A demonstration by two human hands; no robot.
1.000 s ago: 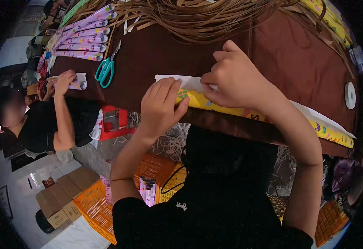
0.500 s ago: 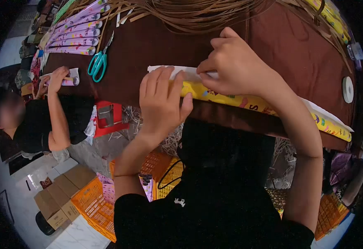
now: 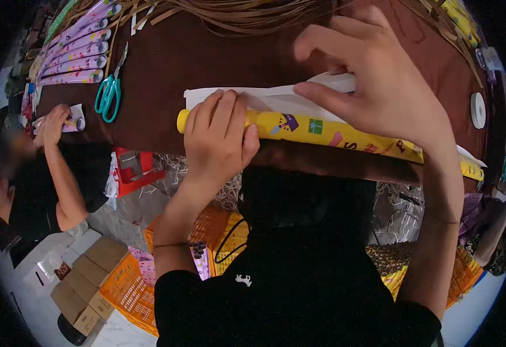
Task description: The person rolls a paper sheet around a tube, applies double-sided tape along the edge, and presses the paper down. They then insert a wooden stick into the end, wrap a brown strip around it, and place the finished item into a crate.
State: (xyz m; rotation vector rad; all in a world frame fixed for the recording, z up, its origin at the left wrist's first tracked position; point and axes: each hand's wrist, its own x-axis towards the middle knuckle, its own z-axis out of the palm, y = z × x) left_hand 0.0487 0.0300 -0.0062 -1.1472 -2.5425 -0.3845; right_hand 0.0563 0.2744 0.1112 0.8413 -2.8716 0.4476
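A long roll of yellow wrapping paper point(image 3: 316, 126) with printed figures lies along the near edge of the brown-covered table. Its white underside point(image 3: 270, 99) shows as a flap behind the roll. My left hand point(image 3: 215, 136) rests over the roll near its left end, the fingers curved across it and the thumb on the near side. Above the middle of the roll, my right hand point(image 3: 389, 81) is raised with thumb and fingers apart, holding nothing visible. It hides part of the flap and the roll, whose far right end reappears beyond my forearm.
Teal-handled scissors point(image 3: 109, 95) and several purple paper rolls point(image 3: 76, 63) lie to the left. Brown strips point(image 3: 253, 17) are heaped at the back. A white tape spool point(image 3: 478, 110) sits at right. A co-worker's hand point(image 3: 50, 127) handles a small purple roll.
My right hand has lifted and moved right, its fingers spreading from a pinch. The left hand stays on the roll, whose left end now shows beside it. The whole view has shifted slightly.
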